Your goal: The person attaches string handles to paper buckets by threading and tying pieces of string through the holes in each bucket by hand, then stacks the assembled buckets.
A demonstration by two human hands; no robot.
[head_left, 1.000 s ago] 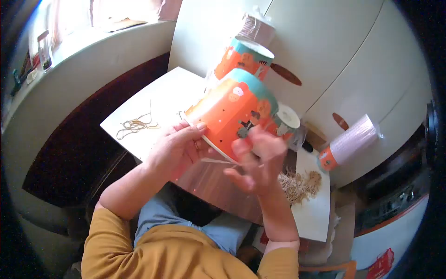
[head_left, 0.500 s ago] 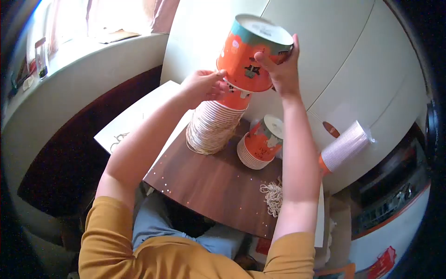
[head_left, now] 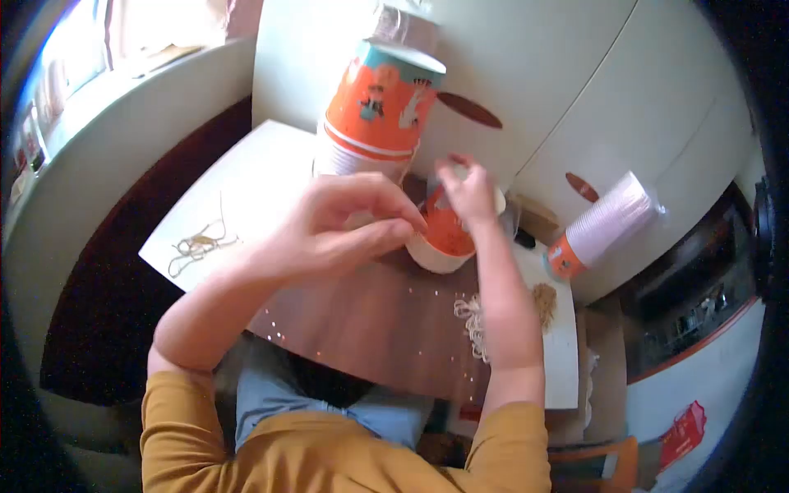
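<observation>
Upside down on the tall stack of paper buckets rests an orange and teal bucket [head_left: 378, 99], untouched by either hand. My left hand [head_left: 337, 222] is in front of the table, palm side toward the shorter stack, with a gap between its curved fingers and thumb and nothing visible in it. My right hand [head_left: 470, 195] is blurred at the upper part of the shorter stack's orange bucket [head_left: 448, 234]; its grip is unclear. The white rims of this stack [head_left: 440, 261] show below, near my left fingertips.
Beige string [head_left: 472, 324] lies on the brown table [head_left: 362, 320], and more string [head_left: 197, 245] on the white surface at left. A wrapped bucket stack [head_left: 604, 226] leans at right. Brown string [head_left: 544, 306] and a cardboard box [head_left: 534, 215] are nearby.
The bucket that was held up now sits on the tall stack, released. Both hands have come down toward the shorter stack, and the camera view has shifted.
</observation>
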